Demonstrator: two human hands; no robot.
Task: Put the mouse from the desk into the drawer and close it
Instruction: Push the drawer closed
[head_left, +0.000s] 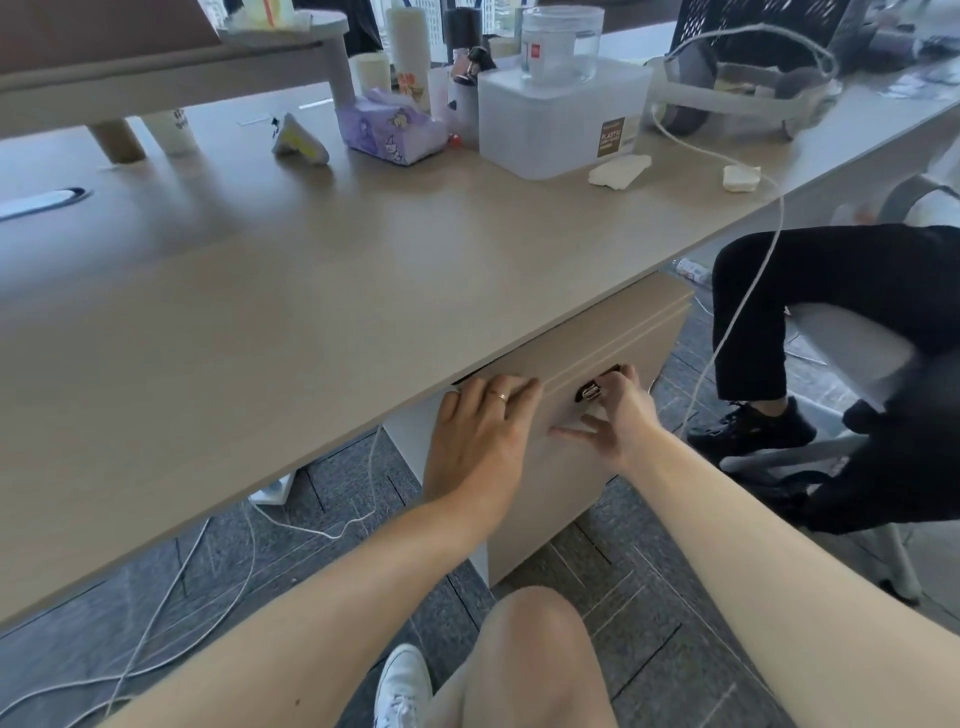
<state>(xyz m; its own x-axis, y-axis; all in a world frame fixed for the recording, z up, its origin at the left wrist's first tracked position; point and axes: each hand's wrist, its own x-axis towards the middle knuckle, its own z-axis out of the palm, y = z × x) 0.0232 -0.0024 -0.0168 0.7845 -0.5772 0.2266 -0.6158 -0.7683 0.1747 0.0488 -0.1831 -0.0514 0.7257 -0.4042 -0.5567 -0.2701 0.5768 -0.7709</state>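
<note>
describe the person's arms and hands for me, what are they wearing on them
Both forearms are bare, with no sleeves, watch or bracelet in view. The left hand wears a thin metal ring on one finger, which shows as a slim plain band. The right hand has no ring or other jewellery that can be seen. No gloves on either hand.

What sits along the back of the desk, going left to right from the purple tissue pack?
Purple tissue pack → white plastic storage box with a clear jar on top → folded white tissue → small white charger on its cable.
</note>
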